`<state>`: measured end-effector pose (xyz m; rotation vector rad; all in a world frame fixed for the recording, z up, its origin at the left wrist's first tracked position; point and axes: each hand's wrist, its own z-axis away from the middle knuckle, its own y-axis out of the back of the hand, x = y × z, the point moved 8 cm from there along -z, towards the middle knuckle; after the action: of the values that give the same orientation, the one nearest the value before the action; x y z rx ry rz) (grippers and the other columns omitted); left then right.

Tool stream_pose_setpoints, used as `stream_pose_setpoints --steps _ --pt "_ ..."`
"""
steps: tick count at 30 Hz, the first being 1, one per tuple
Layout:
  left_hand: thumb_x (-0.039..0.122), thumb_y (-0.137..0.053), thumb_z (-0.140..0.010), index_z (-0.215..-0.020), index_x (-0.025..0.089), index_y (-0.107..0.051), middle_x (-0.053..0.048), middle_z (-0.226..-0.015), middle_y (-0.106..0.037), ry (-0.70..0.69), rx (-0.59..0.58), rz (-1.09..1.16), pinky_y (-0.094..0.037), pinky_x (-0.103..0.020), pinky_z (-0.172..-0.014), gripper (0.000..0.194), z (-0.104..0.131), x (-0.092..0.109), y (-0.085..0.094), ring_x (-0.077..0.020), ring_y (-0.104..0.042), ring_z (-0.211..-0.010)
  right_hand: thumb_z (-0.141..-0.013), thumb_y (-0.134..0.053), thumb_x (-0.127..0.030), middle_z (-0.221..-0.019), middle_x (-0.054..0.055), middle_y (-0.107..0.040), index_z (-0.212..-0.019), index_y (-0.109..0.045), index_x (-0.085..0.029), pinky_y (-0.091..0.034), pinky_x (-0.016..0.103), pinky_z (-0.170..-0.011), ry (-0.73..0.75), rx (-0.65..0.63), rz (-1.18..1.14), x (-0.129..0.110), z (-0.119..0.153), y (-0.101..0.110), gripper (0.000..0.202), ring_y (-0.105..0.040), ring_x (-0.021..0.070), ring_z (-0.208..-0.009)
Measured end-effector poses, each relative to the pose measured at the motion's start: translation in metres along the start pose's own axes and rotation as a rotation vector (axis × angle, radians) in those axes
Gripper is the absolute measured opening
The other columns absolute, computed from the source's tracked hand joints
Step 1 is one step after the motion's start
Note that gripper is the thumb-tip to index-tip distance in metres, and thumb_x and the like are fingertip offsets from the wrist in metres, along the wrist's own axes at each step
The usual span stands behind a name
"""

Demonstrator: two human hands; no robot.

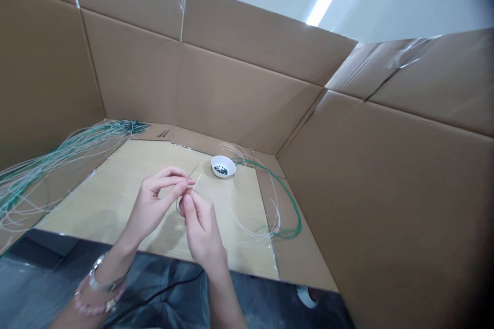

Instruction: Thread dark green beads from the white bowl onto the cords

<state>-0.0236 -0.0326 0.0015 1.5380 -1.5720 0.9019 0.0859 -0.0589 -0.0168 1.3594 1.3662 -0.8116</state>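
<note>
Above the middle of the pale board (116, 185), my left hand (160, 198) pinches a thin green wire (193, 170) between thumb and fingers. My right hand (198, 218) is closed around a thin white wire (196, 183), whose tip points up past the fingertips. The two hands touch or nearly touch at their fingertips. A dark thin loop hangs just beside them. Beyond the hands, a white bowl (223, 161) holds small dark green pieces (221, 169).
Green and white wires (57, 157) lie bundled along the left edge. More looped wires (295, 205) rest at the right. Small dark tools (163, 134) lie at the back. Tall cardboard walls (247, 92) surround the board. A tape roll (306, 296) shows below the front edge.
</note>
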Motion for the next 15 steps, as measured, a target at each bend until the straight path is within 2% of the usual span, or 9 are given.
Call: stream_pose_setpoints --steps 5,10,13,15 --pt "0.028 -0.066 -0.082 -0.079 0.020 -0.078 -0.006 -0.086 -0.064 0.050 -0.044 0.073 -0.049 -0.021 -0.073 0.015 0.000 -0.005 -0.004 -0.0150 -0.060 -0.083 -0.099 -0.032 -0.042 -0.066 -0.002 -0.040 -0.067 -0.038 -0.018 -0.026 0.026 -0.061 0.023 -0.034 0.080 -0.006 0.002 -0.003 0.040 -0.036 0.0105 -0.062" --pt "0.029 -0.067 -0.081 -0.075 0.017 -0.077 -0.007 -0.083 -0.065 0.065 -0.029 0.156 -0.050 -0.021 -0.068 0.017 0.002 -0.011 -0.005 -0.0154 -0.062 -0.079 -0.097 -0.037 -0.042 -0.064 -0.002 -0.042 -0.069 -0.047 -0.017 -0.028 0.025 -0.058 0.043 -0.068 0.039 -0.003 -0.002 -0.008 0.039 -0.038 0.0096 -0.060" --pt "0.032 -0.068 -0.080 -0.072 0.016 -0.075 -0.006 -0.081 -0.065 0.025 0.053 0.194 -0.050 -0.021 -0.066 0.020 -0.007 -0.016 0.011 -0.0138 -0.060 -0.076 -0.096 -0.041 -0.041 -0.062 -0.002 -0.045 -0.082 -0.062 -0.016 -0.032 0.023 -0.057 0.063 -0.006 -0.027 -0.001 -0.003 0.004 0.036 -0.042 0.0092 -0.059" --pt "0.034 -0.067 -0.080 -0.073 0.016 -0.072 -0.003 -0.076 -0.064 -0.024 0.120 0.199 -0.047 -0.019 -0.062 0.020 -0.026 -0.013 0.034 -0.0101 -0.056 -0.069 -0.096 -0.041 -0.041 -0.059 -0.003 -0.043 -0.091 -0.066 -0.016 -0.030 0.022 -0.052 0.092 0.139 -0.080 -0.002 0.000 0.034 0.035 -0.040 0.0083 -0.054"
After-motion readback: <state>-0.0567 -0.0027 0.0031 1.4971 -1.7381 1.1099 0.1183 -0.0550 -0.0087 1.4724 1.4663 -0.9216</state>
